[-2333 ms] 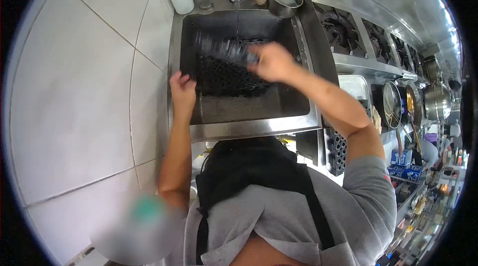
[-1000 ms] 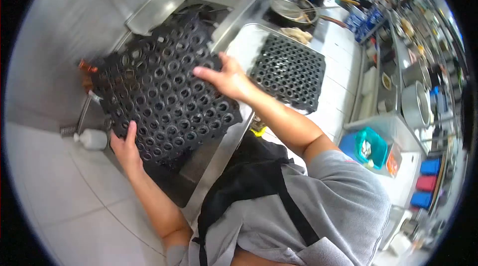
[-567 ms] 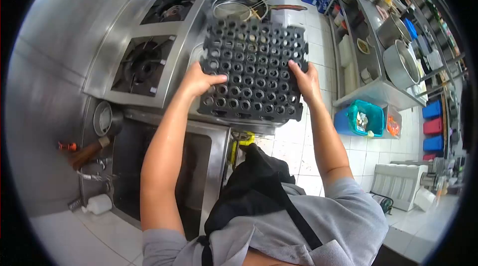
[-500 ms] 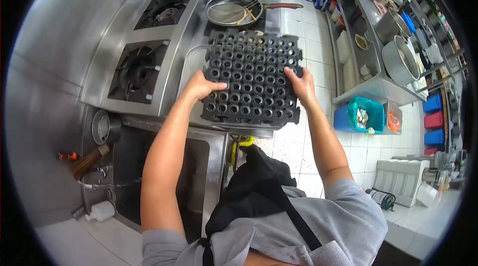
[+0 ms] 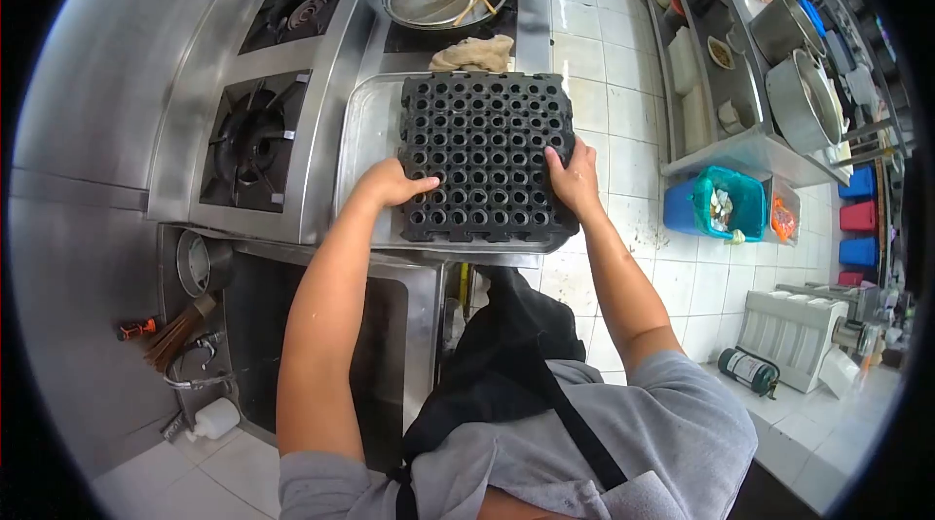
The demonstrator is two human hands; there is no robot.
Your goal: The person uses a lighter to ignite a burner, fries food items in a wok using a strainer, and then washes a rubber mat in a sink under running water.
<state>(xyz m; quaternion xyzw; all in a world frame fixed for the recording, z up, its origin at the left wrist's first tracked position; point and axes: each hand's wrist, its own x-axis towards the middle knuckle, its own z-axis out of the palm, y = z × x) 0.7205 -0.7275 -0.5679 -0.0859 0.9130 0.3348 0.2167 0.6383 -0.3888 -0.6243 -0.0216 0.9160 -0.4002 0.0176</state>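
Observation:
A black perforated rubber mat (image 5: 487, 145), square with rows of round holes, lies level between my two hands. My left hand (image 5: 390, 184) grips its left edge, thumb on top. On the opposite edge my right hand (image 5: 577, 176) holds it the same way, fingers curled beneath and out of sight. Under the mat is a metal tray (image 5: 365, 130), whose left side and front rim show. Just past the mat's far edge sits a crumpled beige cloth (image 5: 473, 55).
Beyond the cloth rests a frying pan (image 5: 495, 18) with a strainer (image 5: 429, 0) in it. Gas burners (image 5: 255, 142) are at left, above a sink (image 5: 385, 325). At right stand a metal shelf (image 5: 726, 111), a lined blue bin (image 5: 687, 208) and a gas canister (image 5: 748, 371).
The mat has come down closer over the tray and lies flatter, still in both hands. The view has tipped down, and the beige cloth behind the mat now shows.

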